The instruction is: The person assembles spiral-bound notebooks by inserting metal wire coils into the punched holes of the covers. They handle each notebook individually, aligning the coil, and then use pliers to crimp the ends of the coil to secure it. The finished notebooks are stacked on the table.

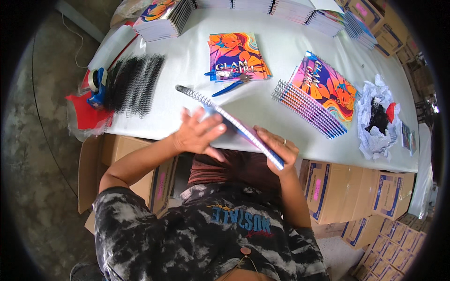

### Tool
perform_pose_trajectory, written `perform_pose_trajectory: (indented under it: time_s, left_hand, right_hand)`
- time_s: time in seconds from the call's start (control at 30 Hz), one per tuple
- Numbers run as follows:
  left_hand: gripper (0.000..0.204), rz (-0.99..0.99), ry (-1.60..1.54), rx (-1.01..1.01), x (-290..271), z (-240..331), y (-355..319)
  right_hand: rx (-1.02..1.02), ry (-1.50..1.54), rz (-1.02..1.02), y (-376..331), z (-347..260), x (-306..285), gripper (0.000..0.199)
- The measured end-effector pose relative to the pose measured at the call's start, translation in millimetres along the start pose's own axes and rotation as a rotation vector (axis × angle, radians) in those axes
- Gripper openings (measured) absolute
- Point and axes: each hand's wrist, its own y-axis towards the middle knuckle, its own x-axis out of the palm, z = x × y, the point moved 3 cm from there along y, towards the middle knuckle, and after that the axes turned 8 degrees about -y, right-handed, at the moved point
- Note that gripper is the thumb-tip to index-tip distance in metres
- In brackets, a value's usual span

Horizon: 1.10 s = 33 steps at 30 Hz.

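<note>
My right hand (280, 149) grips a notebook (248, 133) by its near end, above the table's front edge. The notebook is tilted with its bound edge up, and a dark spiral coil (197, 96) runs along that edge and sticks out past the far end. Beside the notebook, my left hand (199, 132) has its fingers spread and holds nothing; whether it touches the pages I cannot tell. Beyond lie blue-handled pliers (230, 87), next to a small pile of colourful printed covers (234, 49). A stack of spiral notebooks (323, 93) lies to the right.
Many loose black coils (140, 86) lie at the left, near a blue tape dispenser (97, 89) and red plastic (84, 112). Crumpled paper (375, 119) with black scraps sits at the right. Bound notebook stacks (164, 21) line the far edge. Cardboard boxes (337, 192) stand below the table.
</note>
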Motion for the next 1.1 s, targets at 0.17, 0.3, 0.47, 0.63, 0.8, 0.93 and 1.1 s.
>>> perform_pose_trajectory:
  time_s: [0.17, 0.3, 0.47, 0.63, 0.8, 0.93, 1.1]
  left_hand:
    - [0.107, 0.197, -0.136, -0.514, 1.9, -34.3, 17.3]
    - [0.11, -0.039, -0.086, -0.157, 7.5, -2.8, -0.2]
    - [0.11, 0.357, -0.088, -0.519, -1.8, -65.1, 17.8]
    - [0.112, 0.193, -0.125, -0.049, -1.5, -7.8, 28.5]
    - [0.121, 0.186, -0.27, -0.414, 38.4, -32.0, 6.3]
    - [0.116, 0.08, -0.121, -0.01, 15.6, 1.3, 16.3]
    - [0.118, -0.034, -0.164, -0.495, 13.3, -32.0, 29.7]
  right_hand:
    - [-0.026, 0.04, -0.071, 0.0, -10.0, 10.2, 0.03]
    - [0.039, 0.007, 0.027, -3.6, -1.3, -1.1, 0.028]
    - [-0.025, 0.044, -0.062, 4.7, -12.0, 9.8, 0.029]
    - [0.039, -0.016, -0.132, -5.4, -7.7, 5.6, 0.023]
    - [0.107, 0.027, 0.044, -4.3, -1.8, 10.1, 0.025]
    - [0.101, 0.006, 0.066, 4.8, 2.5, 2.4, 0.027]
    - [0.107, 0.05, 0.01, 2.0, -4.2, 8.9, 0.027]
